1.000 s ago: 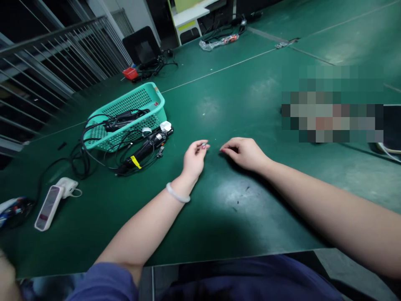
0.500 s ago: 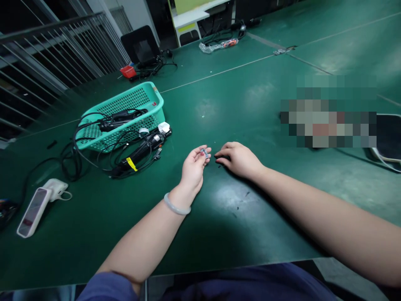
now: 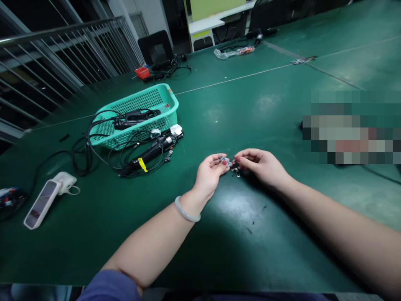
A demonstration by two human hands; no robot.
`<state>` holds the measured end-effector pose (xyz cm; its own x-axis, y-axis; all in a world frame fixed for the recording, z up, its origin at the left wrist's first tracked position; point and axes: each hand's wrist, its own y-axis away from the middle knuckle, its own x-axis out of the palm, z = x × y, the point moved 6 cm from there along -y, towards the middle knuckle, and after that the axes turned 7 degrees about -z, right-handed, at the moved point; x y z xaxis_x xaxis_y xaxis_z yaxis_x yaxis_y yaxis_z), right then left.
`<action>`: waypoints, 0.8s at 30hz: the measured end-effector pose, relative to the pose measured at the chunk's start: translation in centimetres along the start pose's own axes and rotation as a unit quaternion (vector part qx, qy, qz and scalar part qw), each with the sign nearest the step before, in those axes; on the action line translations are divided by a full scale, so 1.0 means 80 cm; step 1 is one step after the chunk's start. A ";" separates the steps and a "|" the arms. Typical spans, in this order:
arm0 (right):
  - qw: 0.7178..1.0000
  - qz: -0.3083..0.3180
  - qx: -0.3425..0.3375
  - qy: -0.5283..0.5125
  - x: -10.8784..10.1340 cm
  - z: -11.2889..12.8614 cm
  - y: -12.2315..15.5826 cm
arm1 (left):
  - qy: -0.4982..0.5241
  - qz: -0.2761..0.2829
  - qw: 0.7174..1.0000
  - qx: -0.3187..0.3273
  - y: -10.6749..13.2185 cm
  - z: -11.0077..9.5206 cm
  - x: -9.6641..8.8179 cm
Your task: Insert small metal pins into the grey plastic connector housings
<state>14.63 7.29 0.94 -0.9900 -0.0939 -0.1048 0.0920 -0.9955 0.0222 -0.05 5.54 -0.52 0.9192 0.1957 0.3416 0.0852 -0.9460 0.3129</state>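
Between thumb and fingers, my left hand (image 3: 210, 174) pinches a small silvery-blue piece (image 3: 224, 160), too small to name. A pale bracelet (image 3: 187, 210) circles that wrist. My right hand (image 3: 262, 164) is close beside it on the right, thumb and fingertips pinched together near the piece. What those fingertips hold, if anything, I cannot make out. Just below them shows a small dark and pale bit (image 3: 237, 171); whether it is held or lies on the table is unclear. Both hands are low over the green table (image 3: 200, 259).
A turquoise basket (image 3: 173, 109) holds black cabled devices at left. In front of it lies a black device with a yellow tag (image 3: 142, 164). Farther left are a white-framed handheld device (image 3: 40, 204) and cables. A pixelated patch covers the right side; dark specks dot the table.
My right hand has come in to the left hand's fingertips, and its thumb and fingers have drawn together. The left hand keeps its silvery-blue piece. The whole view has shifted slightly.
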 end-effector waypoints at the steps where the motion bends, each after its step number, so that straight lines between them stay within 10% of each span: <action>1: 1.000 -0.006 0.001 -0.015 -0.001 0.000 -0.001 | 0.000 0.005 1.000 0.003 -0.001 0.001 0.000; 24: 0.999 -0.045 -0.017 0.012 -0.001 -0.001 0.001 | -0.061 0.017 0.997 0.047 0.001 -0.003 0.002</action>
<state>14.76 7.18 0.91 -0.9917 -0.0031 -0.1282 0.0061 -0.9997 -0.0228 0.03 5.56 -0.23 0.9615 0.1363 0.2385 0.0844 -0.9727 0.2160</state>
